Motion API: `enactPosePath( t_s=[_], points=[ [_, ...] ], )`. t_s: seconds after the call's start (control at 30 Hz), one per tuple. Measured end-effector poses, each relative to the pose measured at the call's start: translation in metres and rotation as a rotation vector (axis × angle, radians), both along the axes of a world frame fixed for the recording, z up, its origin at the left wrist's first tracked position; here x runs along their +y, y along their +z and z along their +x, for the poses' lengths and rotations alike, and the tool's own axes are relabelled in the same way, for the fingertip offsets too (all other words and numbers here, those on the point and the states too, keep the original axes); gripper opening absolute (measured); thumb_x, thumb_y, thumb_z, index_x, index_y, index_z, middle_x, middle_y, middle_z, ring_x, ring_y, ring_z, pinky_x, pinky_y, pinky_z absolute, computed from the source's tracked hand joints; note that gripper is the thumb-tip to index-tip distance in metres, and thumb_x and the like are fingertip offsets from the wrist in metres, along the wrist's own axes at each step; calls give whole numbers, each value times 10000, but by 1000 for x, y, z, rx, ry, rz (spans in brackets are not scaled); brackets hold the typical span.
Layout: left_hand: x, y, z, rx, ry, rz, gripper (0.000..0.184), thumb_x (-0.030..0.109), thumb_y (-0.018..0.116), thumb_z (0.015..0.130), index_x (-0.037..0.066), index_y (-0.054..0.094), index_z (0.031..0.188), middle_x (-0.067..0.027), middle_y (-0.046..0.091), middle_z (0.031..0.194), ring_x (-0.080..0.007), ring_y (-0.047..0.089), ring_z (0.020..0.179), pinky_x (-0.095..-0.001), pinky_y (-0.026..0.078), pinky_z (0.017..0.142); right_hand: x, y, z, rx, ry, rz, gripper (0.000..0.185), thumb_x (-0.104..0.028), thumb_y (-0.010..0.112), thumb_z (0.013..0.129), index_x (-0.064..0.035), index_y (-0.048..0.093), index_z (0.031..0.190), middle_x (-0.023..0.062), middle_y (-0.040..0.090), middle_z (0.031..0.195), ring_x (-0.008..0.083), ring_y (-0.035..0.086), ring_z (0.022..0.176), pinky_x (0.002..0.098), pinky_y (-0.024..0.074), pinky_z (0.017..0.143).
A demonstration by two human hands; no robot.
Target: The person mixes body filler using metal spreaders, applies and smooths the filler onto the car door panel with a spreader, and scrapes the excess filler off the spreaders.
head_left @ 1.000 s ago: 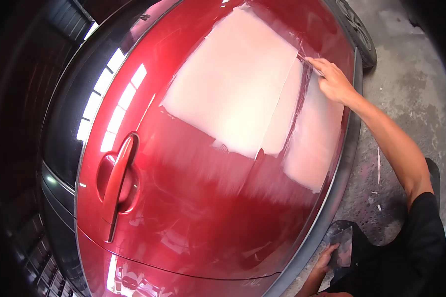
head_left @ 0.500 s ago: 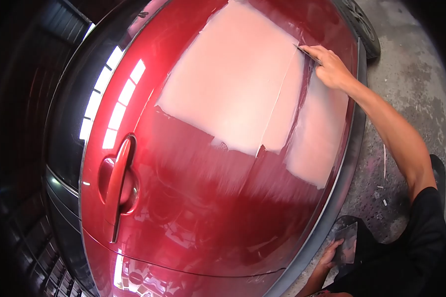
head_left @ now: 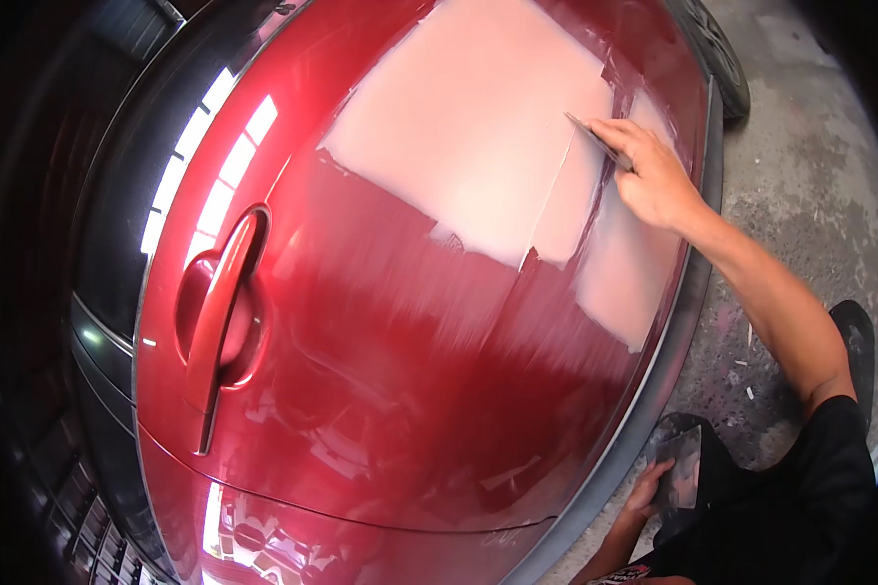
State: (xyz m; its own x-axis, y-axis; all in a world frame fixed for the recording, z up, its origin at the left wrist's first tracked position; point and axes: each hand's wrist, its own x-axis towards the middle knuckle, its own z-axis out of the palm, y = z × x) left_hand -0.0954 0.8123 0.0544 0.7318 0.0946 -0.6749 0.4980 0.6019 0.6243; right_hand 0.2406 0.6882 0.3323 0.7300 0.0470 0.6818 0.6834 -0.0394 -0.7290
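Observation:
My right hand (head_left: 649, 175) is closed on a thin, dark-edged putty spreader (head_left: 600, 139), its blade against the pale pink filler (head_left: 478, 127) on the red car door (head_left: 400, 409). A fine ridge runs down through the filler below the blade. A second pale filler patch (head_left: 619, 288) lies beyond a dark crease, under my right wrist. Low at the right, my left hand (head_left: 646, 487) grips a flat, greyish plate (head_left: 686, 468) with pinkish smears, held away from the door. Part of the left hand's fingers is hidden behind the plate.
A red door handle (head_left: 226, 322) stands out on the left of the panel. Dark window glass (head_left: 127, 244) lies beyond it. A grey sill trim (head_left: 644, 409) borders the door, with a wheel (head_left: 722, 58) at top right and stained concrete floor (head_left: 790, 185) alongside.
My right hand has drawn the spreader slightly down and left across the filler, and the blade is more tilted. The view has shifted, so the door appears higher. The left hand still holds the plate.

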Motion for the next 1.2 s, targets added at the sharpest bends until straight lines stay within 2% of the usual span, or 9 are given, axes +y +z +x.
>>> enactPosePath(
  t_s=[0.33,0.63,0.77,0.97,1.03,1.07,1.1,1.13,1.2],
  points=[
    [3,-6,-3,-14,15,-28,362,228,627,838,81,520,1152,-53,594,961,-170,602,846,-325,513,730,11,5,-78,-47,52,-48,650,103,446,629,-37,491,1263,148,488,1239,326,438,1154,379,340,1010],
    [14,-29,-8,-90,23,-106,393,194,627,840,70,496,1189,-64,601,993,-173,612,862,-325,521,730,11,19,-146,-170,98,-175,705,60,516,588,-54,481,1283,155,497,1229,334,451,1099,410,356,955],
    [8,-15,-3,-109,55,-131,380,173,603,853,72,485,1200,-71,596,1022,-167,608,893,-325,517,768,-17,22,-165,-265,456,-141,699,52,531,581,-41,475,1272,162,501,1208,346,448,1090,408,364,939],
    [-8,94,31,-322,319,-107,374,213,498,895,33,473,1221,-116,586,1108,-246,601,973,-410,501,844,-82,-73,-195,-339,698,-625,645,-88,672,623,-151,503,1242,51,512,1229,302,456,1115,461,374,915],
    [-10,135,45,-361,323,148,353,211,521,876,48,489,1187,-109,602,1035,-227,617,894,-385,519,788,-97,-115,-198,-389,560,-831,593,-135,623,704,-180,486,1280,47,505,1245,301,449,1132,490,371,910],
    [2,133,45,-433,362,-38,341,205,538,858,57,494,1162,-110,608,970,-212,622,818,-350,526,725,-104,-132,-183,-377,534,-995,592,-148,596,722,-188,473,1300,52,503,1255,299,445,1140,499,372,909],
    [-1,145,40,-463,336,73,362,179,540,856,50,476,1188,-120,607,970,-221,624,816,-344,527,725,-107,-127,-166,-360,503,-1157,591,-161,569,740,-195,461,1320,57,500,1265,297,441,1148,509,372,908],
    [-4,157,36,-489,314,187,385,154,542,854,44,457,1213,-130,606,970,-230,625,814,-339,528,725,-112,-121,-148,-287,500,-1213,667,-45,549,686,-172,456,1333,103,508,1258,318,460,1138,484,386,913],
    [-9,158,42,-524,239,310,417,127,540,858,39,429,1250,-127,597,1013,-235,620,862,-352,523,761,-91,-120,-92,-230,420,-541,706,62,490,621,-125,482,1302,151,518,1233,339,477,1126,451,395,927]
  ],
)
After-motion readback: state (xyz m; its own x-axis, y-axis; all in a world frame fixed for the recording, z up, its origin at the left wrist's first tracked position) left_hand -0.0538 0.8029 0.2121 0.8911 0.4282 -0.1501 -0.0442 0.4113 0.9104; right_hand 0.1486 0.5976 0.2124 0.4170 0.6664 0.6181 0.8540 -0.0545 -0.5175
